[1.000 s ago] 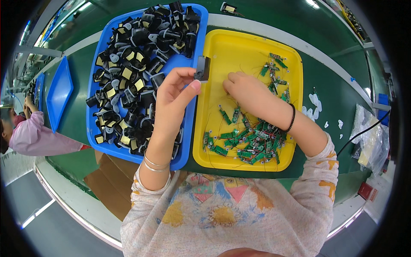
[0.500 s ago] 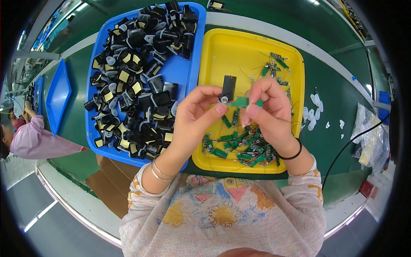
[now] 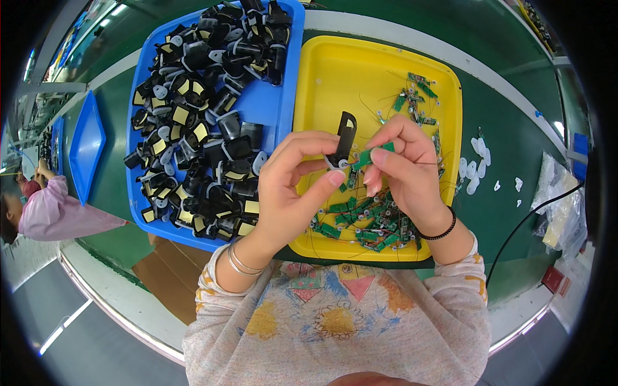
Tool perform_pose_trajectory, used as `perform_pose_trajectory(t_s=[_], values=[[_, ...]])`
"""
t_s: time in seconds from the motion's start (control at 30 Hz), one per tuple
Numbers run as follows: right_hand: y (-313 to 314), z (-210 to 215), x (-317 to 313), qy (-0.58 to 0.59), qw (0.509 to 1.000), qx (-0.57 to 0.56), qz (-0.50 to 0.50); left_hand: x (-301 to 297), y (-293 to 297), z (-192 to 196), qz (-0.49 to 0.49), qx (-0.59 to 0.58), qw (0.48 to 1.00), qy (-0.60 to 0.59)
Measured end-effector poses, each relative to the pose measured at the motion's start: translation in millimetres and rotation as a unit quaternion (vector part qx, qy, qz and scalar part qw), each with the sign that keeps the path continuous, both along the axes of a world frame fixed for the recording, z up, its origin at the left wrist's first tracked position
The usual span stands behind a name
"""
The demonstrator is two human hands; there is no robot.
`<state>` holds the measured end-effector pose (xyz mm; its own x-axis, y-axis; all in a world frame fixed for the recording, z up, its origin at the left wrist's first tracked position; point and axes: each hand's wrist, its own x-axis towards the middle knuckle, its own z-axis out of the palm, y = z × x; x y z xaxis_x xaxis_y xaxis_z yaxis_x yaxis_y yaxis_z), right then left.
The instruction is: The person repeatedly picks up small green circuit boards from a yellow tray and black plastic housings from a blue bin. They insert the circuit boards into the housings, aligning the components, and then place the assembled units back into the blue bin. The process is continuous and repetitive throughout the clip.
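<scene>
My left hand (image 3: pixel 290 193) pinches a small black plastic housing (image 3: pixel 346 136) with a round white end, holding it upright over the yellow tray (image 3: pixel 335 71). My right hand (image 3: pixel 405 170) grips a small green circuit board (image 3: pixel 365 156) and presses one end against the housing's lower end. Both hands meet above the tray's middle. Beneath them lies a heap of green boards with thin wires (image 3: pixel 367 222). More green boards (image 3: pixel 415 96) lie at the tray's far right.
A blue tray (image 3: pixel 273 109) to the left holds several black and yellow housings (image 3: pixel 199 128). A second blue tray (image 3: pixel 87 145) stands further left. Another person in a pink sleeve (image 3: pixel 58 215) works at the far left. White round bits (image 3: pixel 476 167) and a black cable (image 3: pixel 528 225) lie right.
A second ago my right hand was picking in the green boards while the left held the housing over the tray's rim. Both hands have since come together with board against housing.
</scene>
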<state>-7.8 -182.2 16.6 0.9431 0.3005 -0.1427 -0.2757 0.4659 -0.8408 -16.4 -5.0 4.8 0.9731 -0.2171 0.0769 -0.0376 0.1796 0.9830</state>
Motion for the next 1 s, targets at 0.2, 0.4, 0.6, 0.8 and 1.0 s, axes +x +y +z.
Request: perform_pose_trajectory(t_s=[0.2, 0.4, 0.6, 0.8, 1.0], values=[[0, 0, 1, 0.003, 1.000, -0.003, -0.015, 0, 0, -1, -0.006, 0.013, 1.000, -0.015], [3, 0, -5, -0.081, 0.993, -0.078, -0.044, 1, 0, -1, -0.003, 0.009, 1.000, -0.010], [7, 2, -12, -0.113, 0.986, -0.110, -0.057, 1, -1, -1, -0.002, -0.016, 1.000, -0.006], [8, 1, -14, -0.116, 0.987, -0.108, -0.029, 1, 1, -3, -0.018, -0.041, 0.999, -0.031], [13, 5, -15, -0.080, 0.992, -0.092, -0.022, -1, 1, -3, -0.017, -0.046, 0.997, -0.055]])
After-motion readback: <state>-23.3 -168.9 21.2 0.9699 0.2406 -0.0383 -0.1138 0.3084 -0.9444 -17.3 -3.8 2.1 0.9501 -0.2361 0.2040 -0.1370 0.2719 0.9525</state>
